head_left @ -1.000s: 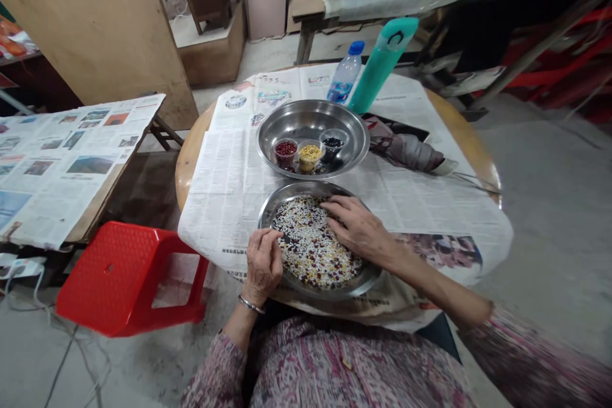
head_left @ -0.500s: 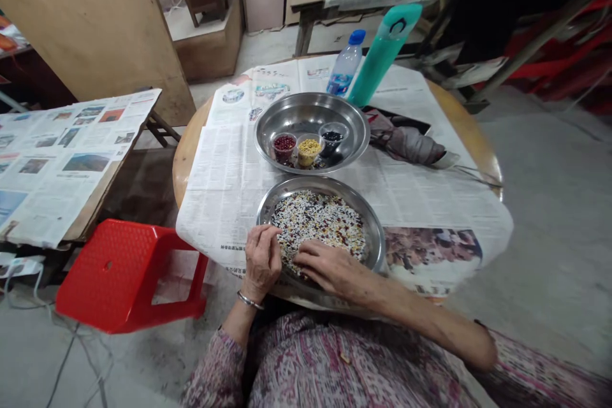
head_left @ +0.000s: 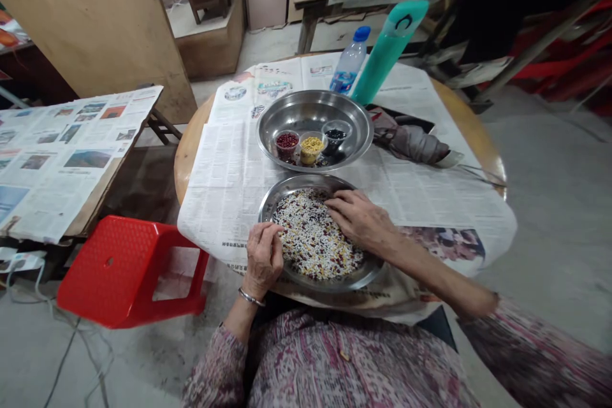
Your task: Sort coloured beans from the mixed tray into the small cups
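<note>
A steel pan full of mixed white, red, yellow and dark grains lies at the near edge of a round table covered with newspaper. My left hand grips the pan's near left rim, fingers curled. My right hand rests palm down on the grains at the right side, fingers stretched out flat. Beyond it a second steel pan holds three small cups: red beans, yellow grains and dark beans.
A clear water bottle and a teal flask stand at the table's far side, a folded grey umbrella lies to the right. A red plastic stool stands left, beside a second newspaper-covered table.
My right hand swept from the pan's far right down to its near edge, then back up to the right side. My left hand stayed on the rim.
</note>
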`<state>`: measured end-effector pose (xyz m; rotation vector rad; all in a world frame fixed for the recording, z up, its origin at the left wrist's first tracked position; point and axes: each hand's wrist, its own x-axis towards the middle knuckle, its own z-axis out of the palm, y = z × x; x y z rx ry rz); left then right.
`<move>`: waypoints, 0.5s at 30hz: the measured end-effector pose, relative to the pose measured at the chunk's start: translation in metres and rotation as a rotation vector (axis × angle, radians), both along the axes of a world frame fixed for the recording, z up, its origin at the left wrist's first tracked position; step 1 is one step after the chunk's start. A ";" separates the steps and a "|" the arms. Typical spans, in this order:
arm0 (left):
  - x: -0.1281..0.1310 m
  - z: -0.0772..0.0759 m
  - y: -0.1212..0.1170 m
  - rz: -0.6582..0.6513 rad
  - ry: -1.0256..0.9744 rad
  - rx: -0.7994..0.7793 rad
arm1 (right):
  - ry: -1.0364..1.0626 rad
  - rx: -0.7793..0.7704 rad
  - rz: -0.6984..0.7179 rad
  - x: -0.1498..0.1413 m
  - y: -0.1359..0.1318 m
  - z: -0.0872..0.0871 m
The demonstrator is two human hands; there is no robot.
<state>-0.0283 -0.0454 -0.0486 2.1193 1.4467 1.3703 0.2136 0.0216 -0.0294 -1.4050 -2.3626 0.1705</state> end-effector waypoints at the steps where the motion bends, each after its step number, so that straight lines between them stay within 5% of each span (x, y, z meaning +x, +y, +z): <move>1: 0.000 0.000 0.000 -0.001 0.000 0.002 | -0.006 -0.011 -0.004 0.004 -0.007 0.000; 8: 0.001 0.001 0.000 -0.005 -0.009 -0.014 | 0.098 -0.200 0.124 -0.007 -0.057 -0.005; 15: 0.000 0.000 0.000 -0.004 0.000 0.004 | 0.328 -0.281 0.282 -0.063 -0.041 -0.009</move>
